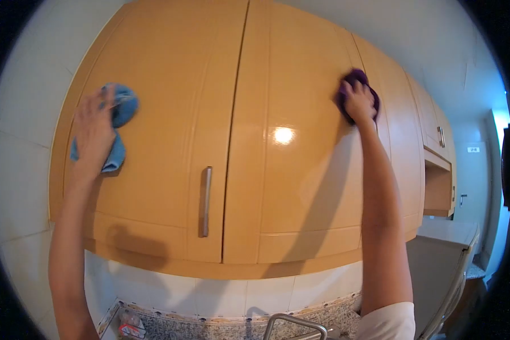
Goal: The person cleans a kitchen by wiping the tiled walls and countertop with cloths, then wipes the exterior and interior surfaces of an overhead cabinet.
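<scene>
Both my arms reach up to a wall cabinet with glossy light-wood doors [306,187]. At the upper left of the left door, my left hand [93,127] presses a blue cloth [124,107] against the surface. Its fingers are blurred, and folds of cloth stick out beside and below the palm. My right hand [360,103] holds a dark purple cloth [357,76] against the wood near the right door's far edge, fingers curled over it. A metal bar handle [205,201] sits low on the left door, between my arms.
Below the cabinet are white tiles [221,294] and a granite-look ledge [175,326] with a metal faucet [294,318]. A small clear and red package [131,328] lies at lower left. Further right are more cabinets, a tall white appliance [442,255] and a door [470,181].
</scene>
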The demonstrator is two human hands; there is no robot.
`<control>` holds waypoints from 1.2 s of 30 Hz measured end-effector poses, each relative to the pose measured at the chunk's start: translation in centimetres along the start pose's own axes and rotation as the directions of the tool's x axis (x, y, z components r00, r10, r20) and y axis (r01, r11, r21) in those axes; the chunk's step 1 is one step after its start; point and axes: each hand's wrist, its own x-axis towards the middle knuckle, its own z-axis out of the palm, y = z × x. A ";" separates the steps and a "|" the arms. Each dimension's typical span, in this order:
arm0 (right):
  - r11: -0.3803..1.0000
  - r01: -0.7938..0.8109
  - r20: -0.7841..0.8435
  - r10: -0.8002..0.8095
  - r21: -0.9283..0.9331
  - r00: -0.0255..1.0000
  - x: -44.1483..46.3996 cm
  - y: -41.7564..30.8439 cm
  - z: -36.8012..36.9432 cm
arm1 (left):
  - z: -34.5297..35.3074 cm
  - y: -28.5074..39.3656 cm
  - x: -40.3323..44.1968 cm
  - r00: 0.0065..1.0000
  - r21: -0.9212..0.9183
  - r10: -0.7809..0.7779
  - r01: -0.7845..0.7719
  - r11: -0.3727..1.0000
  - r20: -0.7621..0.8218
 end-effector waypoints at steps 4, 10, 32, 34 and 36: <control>0.820 -0.532 0.069 0.531 0.212 0.845 -2.8 -0.5 -0.3 | -0.9 1.5 2.8 0.976 -0.210 0.167 -0.136 0.968 0.137; 0.753 -0.521 0.058 0.547 0.401 0.835 0.9 -14.3 -5.8 | -3.9 0.2 1.2 0.930 -0.595 0.300 -0.120 0.795 0.213; 0.785 -0.582 0.132 0.567 0.214 0.813 -7.0 7.5 4.0 | 0.6 3.0 3.6 0.993 -0.709 0.065 0.025 0.705 0.100; 0.549 -0.801 0.228 0.770 0.239 0.596 -8.5 2.9 -1.0 | 1.0 4.3 4.1 0.990 -0.650 0.044 0.052 0.758 0.131; 0.533 -0.823 0.195 0.802 0.196 0.565 -6.9 -2.2 -3.2 | 2.1 5.5 4.5 0.982 -0.568 0.039 -0.139 0.811 -0.185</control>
